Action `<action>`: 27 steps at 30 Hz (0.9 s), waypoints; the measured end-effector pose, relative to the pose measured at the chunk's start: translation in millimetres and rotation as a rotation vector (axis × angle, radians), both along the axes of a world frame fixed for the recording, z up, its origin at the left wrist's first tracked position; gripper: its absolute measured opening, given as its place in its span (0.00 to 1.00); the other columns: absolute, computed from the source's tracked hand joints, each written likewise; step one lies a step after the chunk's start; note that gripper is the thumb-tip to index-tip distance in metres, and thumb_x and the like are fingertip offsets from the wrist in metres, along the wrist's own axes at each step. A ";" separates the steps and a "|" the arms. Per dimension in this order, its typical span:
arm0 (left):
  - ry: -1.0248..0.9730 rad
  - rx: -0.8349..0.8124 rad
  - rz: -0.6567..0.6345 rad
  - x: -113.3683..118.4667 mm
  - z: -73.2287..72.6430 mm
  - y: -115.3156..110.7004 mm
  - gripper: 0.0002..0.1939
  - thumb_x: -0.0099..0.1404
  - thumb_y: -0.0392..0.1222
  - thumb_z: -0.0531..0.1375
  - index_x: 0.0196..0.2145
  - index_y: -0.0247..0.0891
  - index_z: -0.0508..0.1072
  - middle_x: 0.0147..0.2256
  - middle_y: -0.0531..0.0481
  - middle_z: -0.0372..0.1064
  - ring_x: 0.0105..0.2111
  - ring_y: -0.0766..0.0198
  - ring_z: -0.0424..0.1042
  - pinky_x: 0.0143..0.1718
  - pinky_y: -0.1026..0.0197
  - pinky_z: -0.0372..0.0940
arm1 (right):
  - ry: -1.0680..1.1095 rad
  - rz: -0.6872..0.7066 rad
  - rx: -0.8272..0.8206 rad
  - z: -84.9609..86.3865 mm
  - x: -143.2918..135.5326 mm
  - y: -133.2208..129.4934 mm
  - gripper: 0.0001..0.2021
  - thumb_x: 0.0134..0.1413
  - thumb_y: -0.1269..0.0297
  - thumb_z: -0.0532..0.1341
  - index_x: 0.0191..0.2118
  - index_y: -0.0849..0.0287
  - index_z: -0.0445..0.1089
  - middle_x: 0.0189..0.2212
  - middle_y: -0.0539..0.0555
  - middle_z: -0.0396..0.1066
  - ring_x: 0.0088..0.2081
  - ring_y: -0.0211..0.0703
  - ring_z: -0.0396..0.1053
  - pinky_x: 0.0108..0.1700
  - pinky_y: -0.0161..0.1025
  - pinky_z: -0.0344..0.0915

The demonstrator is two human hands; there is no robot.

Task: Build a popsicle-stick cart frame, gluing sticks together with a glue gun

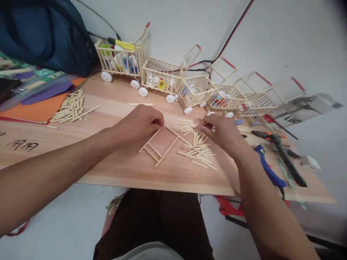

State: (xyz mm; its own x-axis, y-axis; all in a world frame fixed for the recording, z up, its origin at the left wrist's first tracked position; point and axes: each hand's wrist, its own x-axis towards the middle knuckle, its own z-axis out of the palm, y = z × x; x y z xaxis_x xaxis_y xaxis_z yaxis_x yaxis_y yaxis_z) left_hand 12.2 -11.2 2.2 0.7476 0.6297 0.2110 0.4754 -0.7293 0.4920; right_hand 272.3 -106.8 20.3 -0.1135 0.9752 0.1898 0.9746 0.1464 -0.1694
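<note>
Left grip [145,120]: pinched on the stick frame [167,151] corner
Right grip [221,130]: over loose sticks [200,150], cannot tell its hold

Left hand [142,121] and right hand [223,131] reach forward, fingers [158,116] curled; the right ones seem pinched together.

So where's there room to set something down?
Bare wood between the left forearm, stick frame and table's front edge; another between the left stick pile and leftmost cart. Loose sticks and tools crowd the right.
</note>
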 end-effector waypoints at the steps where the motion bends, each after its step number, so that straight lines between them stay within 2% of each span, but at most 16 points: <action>1: 0.002 -0.002 -0.001 0.0 0.2 -0.1 0.07 0.57 0.34 0.60 0.30 0.37 0.80 0.28 0.52 0.76 0.30 0.64 0.72 0.36 0.62 0.60 | 0.006 0.010 0.003 0.7 0.5 -0.4 0.06 0.56 0.67 0.61 0.29 0.57 0.67 0.28 0.54 0.69 0.30 0.43 0.65 0.33 0.37 0.56; 6: -0.016 -0.009 -0.011 -0.6 -0.8 0.0 0.07 0.59 0.35 0.60 0.30 0.37 0.79 0.29 0.51 0.77 0.31 0.64 0.72 0.36 0.63 0.60 | 0.018 0.069 -0.029 3.6 -3.1 -1.9 0.05 0.58 0.68 0.62 0.31 0.58 0.69 0.30 0.54 0.69 0.33 0.43 0.65 0.35 0.37 0.57; 11: -0.025 0.007 -0.031 -2.8 -2.9 0.1 0.08 0.60 0.35 0.59 0.30 0.37 0.79 0.30 0.51 0.76 0.32 0.64 0.72 0.35 0.63 0.59 | -0.059 0.182 -0.099 -0.4 -10.8 -7.4 0.05 0.61 0.67 0.61 0.33 0.60 0.71 0.30 0.55 0.70 0.35 0.44 0.66 0.38 0.38 0.58; 14: -0.012 0.009 -0.026 -3.0 -2.4 -0.5 0.08 0.61 0.35 0.58 0.30 0.37 0.78 0.30 0.51 0.76 0.32 0.63 0.72 0.35 0.63 0.59 | -0.066 0.226 -0.068 -0.4 -6.3 -9.7 0.07 0.62 0.66 0.59 0.35 0.59 0.73 0.32 0.57 0.72 0.37 0.46 0.68 0.40 0.40 0.59; 16: 0.004 0.009 -0.020 -2.7 -1.5 -0.8 0.08 0.60 0.36 0.58 0.30 0.37 0.79 0.30 0.51 0.76 0.32 0.63 0.72 0.36 0.63 0.59 | -0.035 0.199 0.017 2.5 2.7 -9.9 0.07 0.63 0.67 0.58 0.38 0.59 0.74 0.34 0.58 0.73 0.37 0.47 0.69 0.40 0.40 0.61; 20: 0.023 0.004 -0.024 -2.3 -1.2 -0.1 0.09 0.61 0.37 0.57 0.31 0.38 0.79 0.31 0.51 0.76 0.33 0.63 0.72 0.36 0.63 0.59 | -0.030 0.047 0.145 9.5 26.4 -10.5 0.08 0.61 0.68 0.58 0.41 0.57 0.75 0.36 0.58 0.74 0.37 0.47 0.70 0.39 0.40 0.62; 23: 0.017 0.014 -0.023 -2.4 -2.4 1.3 0.09 0.61 0.38 0.57 0.31 0.38 0.79 0.31 0.51 0.76 0.33 0.62 0.72 0.36 0.63 0.59 | -0.066 0.057 0.081 7.2 36.3 -13.3 0.08 0.60 0.69 0.59 0.41 0.57 0.75 0.36 0.58 0.73 0.37 0.47 0.70 0.38 0.41 0.62; 27: 0.017 0.020 -0.018 -2.3 -2.2 1.9 0.10 0.61 0.39 0.57 0.30 0.38 0.78 0.30 0.52 0.76 0.33 0.63 0.72 0.36 0.63 0.59 | -0.063 0.136 -0.012 -1.7 34.3 -16.6 0.09 0.60 0.70 0.58 0.43 0.58 0.74 0.37 0.58 0.72 0.38 0.47 0.70 0.39 0.40 0.63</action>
State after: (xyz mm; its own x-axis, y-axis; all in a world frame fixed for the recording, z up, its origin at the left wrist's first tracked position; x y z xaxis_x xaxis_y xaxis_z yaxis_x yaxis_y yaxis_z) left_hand 10.0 -9.3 -0.1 0.7621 0.6121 0.2109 0.4704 -0.7473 0.4693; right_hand 306.6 -123.4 18.6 -0.2563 0.9521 0.1666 0.9546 0.2764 -0.1108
